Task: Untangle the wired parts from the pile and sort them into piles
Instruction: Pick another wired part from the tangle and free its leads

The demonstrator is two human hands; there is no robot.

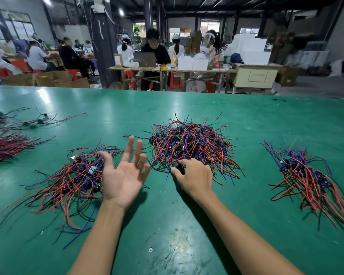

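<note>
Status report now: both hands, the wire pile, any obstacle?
Left hand open, empty, palm up. Right hand pinching a dark part at the near edge of the tangled red, blue and black wire pile. Nothing in the way.

Overhead lamps (121, 11) burn bright in a dim hall, leaving pale glare streaks on the green desk (111, 116). The left hand (123, 175) is motion-blurred and casts a soft shadow. Far workers (155, 50) look soft. The wide lens bends the desk edge and stretches the corners.
</note>
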